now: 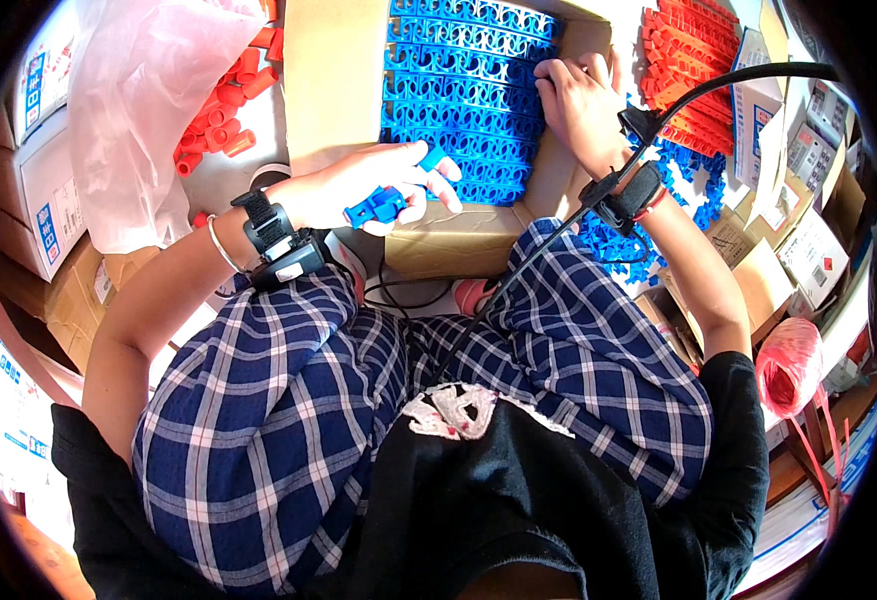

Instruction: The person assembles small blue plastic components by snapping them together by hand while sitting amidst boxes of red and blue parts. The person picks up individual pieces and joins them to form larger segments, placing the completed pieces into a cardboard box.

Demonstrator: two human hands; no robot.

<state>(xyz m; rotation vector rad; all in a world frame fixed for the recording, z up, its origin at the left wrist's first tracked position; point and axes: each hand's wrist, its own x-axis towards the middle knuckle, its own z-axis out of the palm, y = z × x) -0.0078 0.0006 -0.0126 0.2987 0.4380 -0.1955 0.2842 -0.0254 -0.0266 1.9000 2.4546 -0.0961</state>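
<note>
left grip (359,182) clasps blue clips (377,207) by the near-left corner of the cardboard box (449,252); right grip (583,110) is at its right edge, hold unclear. likely light, stiff, slick plastic: pinch solid sides.

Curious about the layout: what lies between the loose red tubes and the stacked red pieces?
In the head view: an open cardboard box holding blue pieces, plus the right hand.

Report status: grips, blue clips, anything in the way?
Left grip holding blue plastic clips. Right grip at right end of packed clip rows in cardboard box. Black cable crossing view by right wrist.
</note>
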